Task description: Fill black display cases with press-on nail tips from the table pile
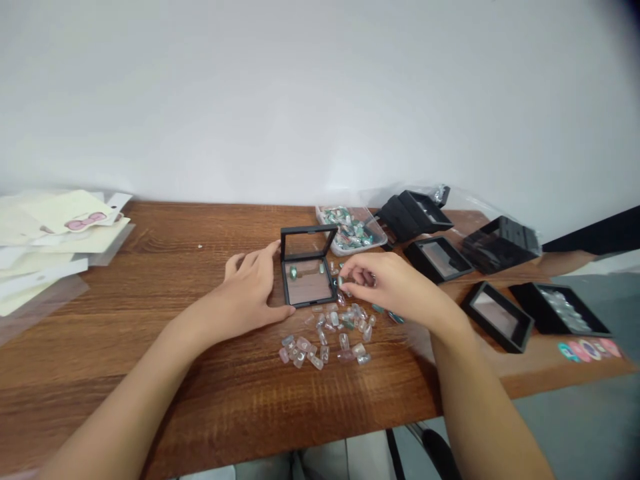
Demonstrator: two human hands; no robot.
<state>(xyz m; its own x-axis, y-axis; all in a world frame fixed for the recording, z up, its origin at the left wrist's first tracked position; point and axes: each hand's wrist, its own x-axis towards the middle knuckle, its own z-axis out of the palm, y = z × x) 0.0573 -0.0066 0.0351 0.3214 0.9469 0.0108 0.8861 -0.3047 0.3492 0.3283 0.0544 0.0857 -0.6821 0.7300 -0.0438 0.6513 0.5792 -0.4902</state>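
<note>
The left hand (244, 287) is resting open on the bench (100, 407), its fingers loosely spread and its fingertips and thumb side bearing against the left edge of a black box (307, 281), as if steadying it. The box's clear lid (305, 243) is standing propped open at the far side, and two green stones (293, 271) are lying apart on its tan pad. The right hand (393, 287) is hovering just beside the box's right edge, pinching a small pale stone (342, 282) between thumb and forefinger, though the fingers hide most of it. Below, a loose scatter of clear stones (320, 343) is spreading across the wood, some touching, with a few green ones among them. Each stone looks light, hard and smooth, so it is likely to slip or roll if squeezed off-centre; a fingertip pinch across its narrow sides looks like the surest hold. The lid looks thin and probably scratches easily, so the black frame seems the better place to take the box. Beyond it, a plastic tray (350, 230) is holding a heap of green stones, while more black boxes (437, 260) are sitting to the right, one of them (560, 310) carrying clear stones.
</note>
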